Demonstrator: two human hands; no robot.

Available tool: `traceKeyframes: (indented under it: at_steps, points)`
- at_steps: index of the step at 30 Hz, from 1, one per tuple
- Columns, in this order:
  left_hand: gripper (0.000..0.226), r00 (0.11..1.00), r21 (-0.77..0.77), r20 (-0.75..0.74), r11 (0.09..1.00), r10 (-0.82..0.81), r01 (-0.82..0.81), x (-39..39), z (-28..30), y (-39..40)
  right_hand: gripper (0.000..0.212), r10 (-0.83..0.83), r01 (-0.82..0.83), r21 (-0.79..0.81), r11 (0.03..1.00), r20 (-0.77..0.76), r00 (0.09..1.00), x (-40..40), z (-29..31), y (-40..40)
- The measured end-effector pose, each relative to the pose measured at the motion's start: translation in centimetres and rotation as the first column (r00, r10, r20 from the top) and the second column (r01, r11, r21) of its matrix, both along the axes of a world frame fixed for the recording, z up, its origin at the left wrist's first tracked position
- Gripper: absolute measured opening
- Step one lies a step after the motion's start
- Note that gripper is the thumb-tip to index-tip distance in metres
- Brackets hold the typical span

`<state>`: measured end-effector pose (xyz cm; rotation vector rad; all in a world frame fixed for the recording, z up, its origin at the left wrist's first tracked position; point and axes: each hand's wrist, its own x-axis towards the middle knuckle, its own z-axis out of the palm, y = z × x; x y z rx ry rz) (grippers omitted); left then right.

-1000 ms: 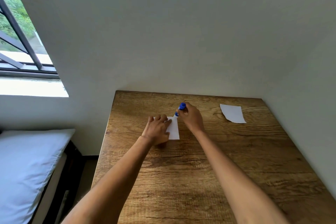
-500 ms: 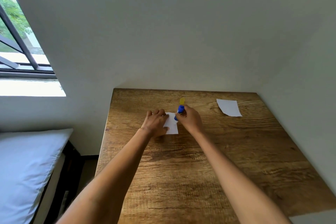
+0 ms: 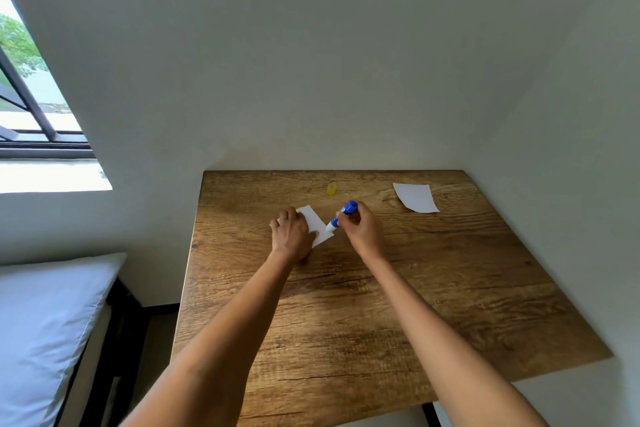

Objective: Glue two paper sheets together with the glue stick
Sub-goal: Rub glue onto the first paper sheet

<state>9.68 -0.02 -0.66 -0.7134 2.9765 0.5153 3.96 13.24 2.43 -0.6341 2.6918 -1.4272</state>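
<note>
Compared with a second ago, the glue stick (image 3: 341, 216) is tilting so its tip is meeting the near paper sheet's (image 3: 319, 226) right edge. Right hand (image 3: 362, 226) is pinching its barrel; left hand (image 3: 291, 231) is pressing the sheet flat on the table (image 3: 398, 288). Gluing appears underway; the second sheet (image 3: 416, 197) is lying well apart, the yellow cap (image 3: 331, 188) off.

Cap (image 3: 331, 188) behind sheet (image 3: 317, 224); 2nd sheet (image 3: 416, 198) right.
</note>
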Motion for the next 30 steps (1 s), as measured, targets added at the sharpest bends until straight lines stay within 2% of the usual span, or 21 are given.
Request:
traceKeyframes:
  at_steps: [2,5,9,11,13,14,17,20,23,30]
  points:
    - [0.043,0.998,0.068,-0.006,0.996,0.066,-0.065,-0.4,0.7,0.4,0.016,0.013,-0.013,0.003,1.000,-0.006,1.000,0.0,0.5,0.0]
    - [0.030,0.992,0.047,-0.104,0.997,0.064,-0.059,-0.5,1.2,-0.4,0.018,0.015,-0.015,-0.013,1.000,0.008,1.000,-0.2,0.6,0.0]
    - [0.038,0.986,-0.021,-0.163,0.999,-0.046,0.043,0.3,1.0,-2.3,0.020,0.014,-0.014,0.007,1.000,0.015,1.000,-0.6,0.2,-0.2]
    - [0.041,0.965,-0.100,-0.180,0.979,-0.193,0.177,0.7,0.7,-3.1,0.019,0.009,-0.010,0.013,1.000,0.022,1.000,-0.9,0.0,-0.4]
    - [0.043,0.903,-0.172,-0.123,0.905,-0.413,0.390,0.6,0.9,-3.8,0.016,0.007,-0.008,0.011,1.000,0.016,1.000,-1.3,-0.2,-0.6]
    - [0.046,0.865,-0.155,-0.064,0.862,-0.497,0.483,0.5,1.1,-4.2,0.014,0.006,-0.006,0.005,1.000,0.012,1.000,-1.4,-0.1,-0.6]
    - [0.056,0.797,-0.045,0.117,0.799,-0.592,0.600,0.0,1.7,-5.0,0.011,0.013,-0.013,-0.019,1.000,0.008,1.000,-1.8,0.0,-0.9]
    - [0.060,0.803,-0.019,0.156,0.811,-0.576,0.585,-0.3,1.7,-5.1,0.007,0.024,-0.024,-0.022,0.999,0.007,1.000,-2.4,0.0,-0.9]
    - [0.054,0.855,-0.087,0.123,0.852,-0.504,0.516,-0.5,1.3,-4.4,0.012,0.009,-0.009,-0.003,1.000,0.012,1.000,-3.2,-0.1,-0.9]
    - [0.051,0.981,-0.175,0.050,0.966,-0.185,0.191,-1.9,-0.6,-1.3,0.009,0.004,-0.003,-0.020,1.000,0.023,1.000,-5.3,-1.0,-1.3]
